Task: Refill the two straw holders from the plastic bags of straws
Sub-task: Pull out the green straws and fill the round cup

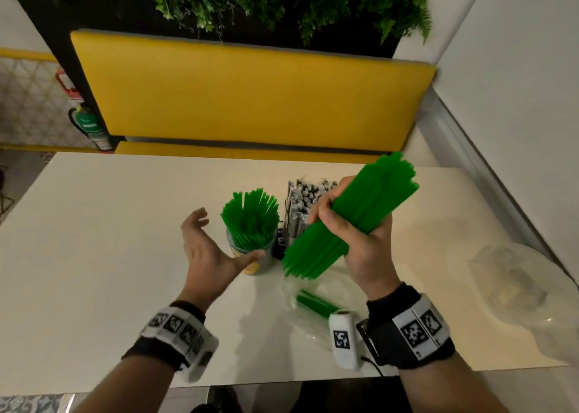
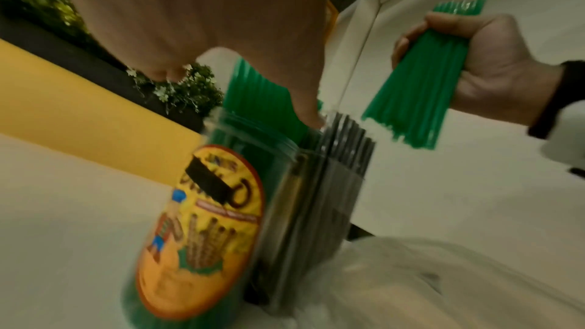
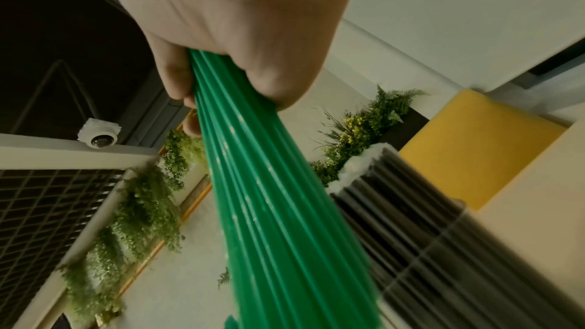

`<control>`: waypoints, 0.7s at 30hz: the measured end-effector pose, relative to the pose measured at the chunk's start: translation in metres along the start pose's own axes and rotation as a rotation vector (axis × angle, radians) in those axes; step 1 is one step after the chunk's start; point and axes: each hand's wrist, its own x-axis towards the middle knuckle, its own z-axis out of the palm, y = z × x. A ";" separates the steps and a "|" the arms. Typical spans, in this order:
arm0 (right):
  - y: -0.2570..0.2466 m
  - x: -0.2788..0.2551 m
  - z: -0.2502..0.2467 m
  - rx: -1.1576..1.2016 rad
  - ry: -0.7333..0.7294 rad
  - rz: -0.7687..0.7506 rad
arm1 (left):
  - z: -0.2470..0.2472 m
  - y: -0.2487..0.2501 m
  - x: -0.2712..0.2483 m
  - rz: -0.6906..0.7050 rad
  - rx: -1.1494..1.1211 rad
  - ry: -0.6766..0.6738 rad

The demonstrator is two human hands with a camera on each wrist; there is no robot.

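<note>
My right hand (image 1: pixel 354 224) grips a thick bundle of green straws (image 1: pixel 360 212), held slanted above the table; the same bundle of green straws (image 3: pixel 272 209) fills the right wrist view. A clear straw holder (image 1: pixel 253 256) with a yellow label stands in the middle, full of upright green straws (image 1: pixel 250 215). Beside it on the right stands a second holder of wrapped dark straws (image 1: pixel 300 205). My left hand (image 1: pixel 210 240) hovers open just left of the labelled holder (image 2: pixel 202 222), thumb near its side. A plastic bag (image 1: pixel 316 303) with some green straws lies near the front.
The white table (image 1: pixel 109 240) carries another crumpled clear bag (image 1: pixel 513 287) at the right edge. A yellow bench seat (image 1: pixel 250 96) runs behind the table under hanging plants. A white wall borders the right side.
</note>
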 end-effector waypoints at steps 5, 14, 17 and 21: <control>0.006 0.015 0.021 -0.026 -0.022 0.009 | -0.001 -0.012 0.048 -0.040 -0.175 -0.360; 0.040 0.026 0.042 -0.148 0.025 0.039 | 0.005 -0.005 0.066 -0.110 -0.443 -0.515; 0.051 0.034 0.049 -0.185 0.096 0.021 | 0.005 -0.003 0.064 -0.112 -0.459 -0.527; 0.066 0.039 0.055 -0.188 0.134 0.050 | 0.002 0.005 0.061 -0.170 -0.563 -0.552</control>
